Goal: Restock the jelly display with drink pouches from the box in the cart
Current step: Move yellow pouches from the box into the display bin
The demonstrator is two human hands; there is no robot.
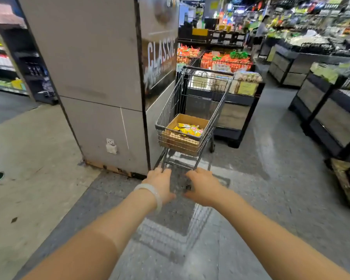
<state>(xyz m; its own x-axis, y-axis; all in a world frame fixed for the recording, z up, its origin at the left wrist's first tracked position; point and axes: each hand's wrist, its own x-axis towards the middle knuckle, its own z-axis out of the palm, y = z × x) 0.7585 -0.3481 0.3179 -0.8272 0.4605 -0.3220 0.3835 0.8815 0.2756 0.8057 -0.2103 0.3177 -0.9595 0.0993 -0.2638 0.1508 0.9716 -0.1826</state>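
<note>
Speckled floor (pixel 251 199), produce stands (pixel 226 63)

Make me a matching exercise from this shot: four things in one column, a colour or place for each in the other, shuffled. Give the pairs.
Things:
1. drink pouches
2. cardboard box
3. bracelet
4. pillar

Places or colours:
A. on the left wrist
B. left of the cart
C. yellow, lying in the box
D. brown, inside the cart basket

Pairs: 1-C, 2-D, 3-A, 4-B
</note>
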